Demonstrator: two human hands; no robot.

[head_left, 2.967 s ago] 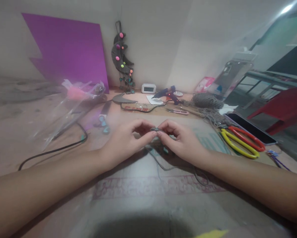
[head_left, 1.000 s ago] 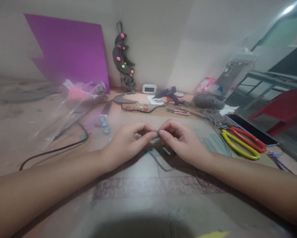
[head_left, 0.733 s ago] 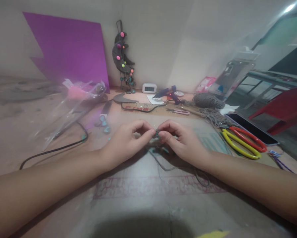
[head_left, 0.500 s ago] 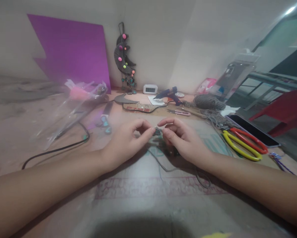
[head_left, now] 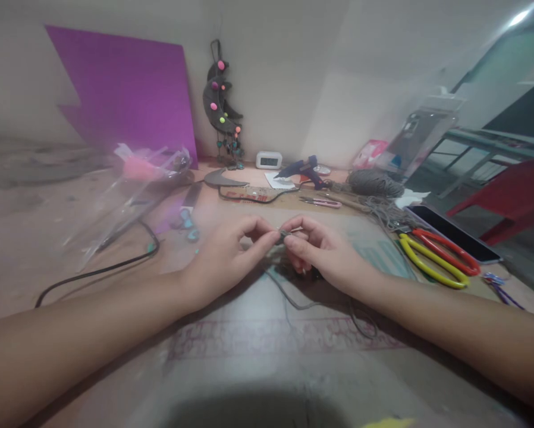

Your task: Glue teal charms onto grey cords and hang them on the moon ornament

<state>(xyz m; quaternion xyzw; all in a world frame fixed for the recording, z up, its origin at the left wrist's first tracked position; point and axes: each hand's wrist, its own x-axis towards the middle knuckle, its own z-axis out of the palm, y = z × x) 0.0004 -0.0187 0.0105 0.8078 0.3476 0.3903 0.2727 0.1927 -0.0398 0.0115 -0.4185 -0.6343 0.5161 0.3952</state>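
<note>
My left hand point(head_left: 242, 246) pinches a small bunch of grey yarn point(head_left: 283, 234) between thumb and forefinger. From the other side my right hand point(head_left: 316, 244) pinches the same bunch, its thumb and forefinger almost touching those of the left. A loose grey strand point(head_left: 294, 303) trails below the hands over the printed plastic sheet point(head_left: 231, 380) and curls near my right wrist. The exact form of the yarn between the fingertips is too small to make out.
At right lie scissors point(head_left: 434, 261) with yellow and red handles, a phone point(head_left: 454, 233) and a grey yarn ball point(head_left: 376, 183). Behind the hands are thread snips point(head_left: 323, 203), a glue gun point(head_left: 305, 170), a white clock point(head_left: 269, 160) and a grey crescent point(head_left: 225, 178). A black cable point(head_left: 97, 270) runs at left.
My right thumb and forefinger have closed in on the yarn, towards the left fingertips; the forefinger was raised before. My left hand keeps its pinch.
</note>
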